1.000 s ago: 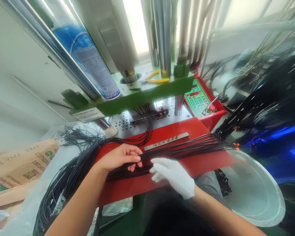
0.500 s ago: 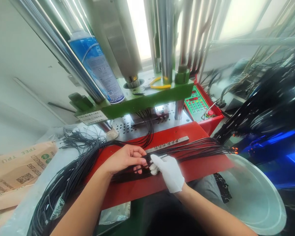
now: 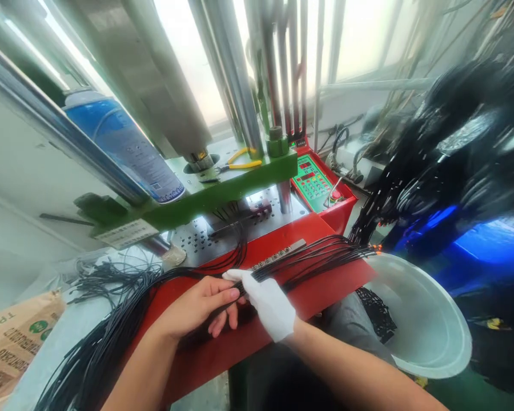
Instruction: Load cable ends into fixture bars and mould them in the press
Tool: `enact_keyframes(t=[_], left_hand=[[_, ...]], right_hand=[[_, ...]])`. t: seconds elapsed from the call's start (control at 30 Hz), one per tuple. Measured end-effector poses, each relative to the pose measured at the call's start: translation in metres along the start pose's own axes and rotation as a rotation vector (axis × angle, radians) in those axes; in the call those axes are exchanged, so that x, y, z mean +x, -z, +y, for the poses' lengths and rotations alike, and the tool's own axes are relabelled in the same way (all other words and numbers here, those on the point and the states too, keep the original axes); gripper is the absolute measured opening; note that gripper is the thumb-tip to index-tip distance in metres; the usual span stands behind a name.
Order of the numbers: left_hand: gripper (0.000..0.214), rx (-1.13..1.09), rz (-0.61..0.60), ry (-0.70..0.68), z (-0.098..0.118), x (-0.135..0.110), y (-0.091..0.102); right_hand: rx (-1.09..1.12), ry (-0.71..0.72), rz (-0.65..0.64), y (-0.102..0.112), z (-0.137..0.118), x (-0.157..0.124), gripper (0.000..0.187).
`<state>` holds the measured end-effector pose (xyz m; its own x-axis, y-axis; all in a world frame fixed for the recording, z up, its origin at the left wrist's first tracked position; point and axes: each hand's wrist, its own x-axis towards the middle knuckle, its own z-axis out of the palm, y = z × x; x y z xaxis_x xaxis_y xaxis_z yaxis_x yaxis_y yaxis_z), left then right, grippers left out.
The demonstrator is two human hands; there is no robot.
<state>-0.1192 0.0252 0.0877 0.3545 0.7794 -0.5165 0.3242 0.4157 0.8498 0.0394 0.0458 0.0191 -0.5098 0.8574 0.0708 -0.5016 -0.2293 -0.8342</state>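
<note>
A bundle of thin black cables (image 3: pixel 312 254) lies across the red machine table (image 3: pixel 329 285), its ends pointing right toward a white bowl (image 3: pixel 420 319). My bare left hand (image 3: pixel 197 308) pinches several of these cables between thumb and fingers. My right hand (image 3: pixel 268 299), in a white glove, is closed on the same bundle just to the right, touching the left fingertips. A metal strip with small inserts (image 3: pixel 278 255) lies on the red table just behind the gloved hand.
A green press plate (image 3: pixel 223 191) with steel columns stands behind, a blue spray can (image 3: pixel 120 145) and yellow pliers (image 3: pixel 240 162) on it. A red control panel (image 3: pixel 314 182) sits at the right. More black cables (image 3: pixel 94 354) trail left. A brown sack (image 3: pixel 12 348) lies far left.
The view has swung right and down. My gloved right hand moved up to the left fingertips and closed on the cables; the left hand kept its pinch.
</note>
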Motion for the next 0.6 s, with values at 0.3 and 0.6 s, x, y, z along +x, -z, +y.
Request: enact_keyframes(t=[0.3,0.6], left_hand=[[0.035,0.007,0.001,0.046,0.007,-0.009,0.004],[0.033,-0.192,-0.268,0.143,-0.008,0.056,-0.111]], right_hand=[[0.374,0.189,0.472,0.146,-0.074,0.021,0.026],[0.314,0.141,0.387,0.128,-0.076,0.001,0.034]])
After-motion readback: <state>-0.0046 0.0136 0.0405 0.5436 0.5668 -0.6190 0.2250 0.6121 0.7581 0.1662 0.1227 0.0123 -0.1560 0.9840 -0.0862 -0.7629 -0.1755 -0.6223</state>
